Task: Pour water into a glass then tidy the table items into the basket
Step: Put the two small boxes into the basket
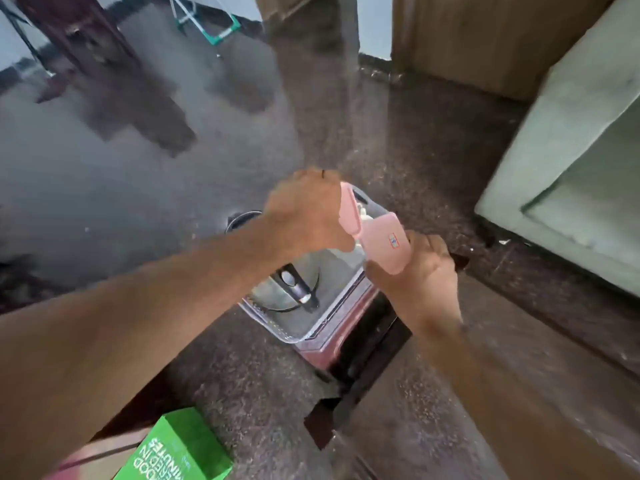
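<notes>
I find both bare arms reaching forward over a dark speckled stone floor [242, 358]; the frame is motion-blurred, so fine detail is limited.

The left hand [308, 209] is clenched around one pink handle [349, 213] of a clear plastic basket [311, 323]. The fingers are curled under and out of sight, but the fist is closed on that handle. The right hand [419, 271] grips the second pink handle [388, 247], a broader flap bearing a small sticker; the thumb and fingers wrap its lower end. The two handles stand close together above the basket's opening, between the two hands.

The basket has transparent walls and a pinkish-red band along its near right edge. It sits below the hands, roughly in the middle of the view. I cannot tell whether it rests on a surface or hangs from the handles. Inside it I see a pale rounded vessel with a black handle or lid piece [298, 285] lying against the near left wall. Its exact type I cannot confirm through the blur.

Just beyond the basket's far left corner, a dark round rim [239, 220] shows behind the left forearm.

At the bottom edge, a green carton [176, 452] with white lettering lies near the left arm. A pale green sofa [571, 174] occupies the right edge.
</notes>
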